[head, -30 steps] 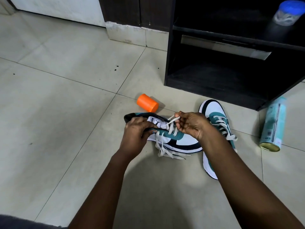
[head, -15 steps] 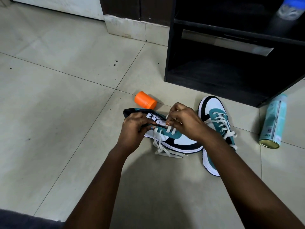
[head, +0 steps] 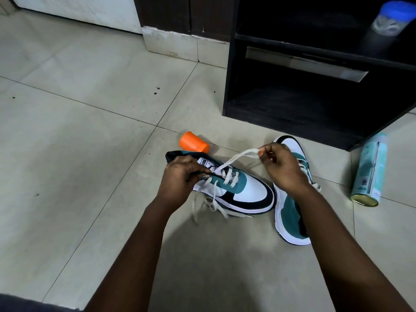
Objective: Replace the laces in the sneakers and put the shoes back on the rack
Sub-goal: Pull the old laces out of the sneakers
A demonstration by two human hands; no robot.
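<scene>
Left hand [head: 180,176] gripping sneaker [head: 236,190] collar to steady it; right hand [head: 283,170] pinching lace [head: 236,157] taut, likely threading.

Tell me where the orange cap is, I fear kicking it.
In the head view the orange cap lies on the floor tiles, just beyond the heel of the held sneaker.

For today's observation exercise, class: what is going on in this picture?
A person is working on the lace of a sneaker on the tiled floor. The left hand grips the shoe by its collar, while the right hand pinches the white lace and draws it up from the eyelets. The second sneaker lies beside it, laced. Neither shoe is on the dark rack behind them.
</scene>
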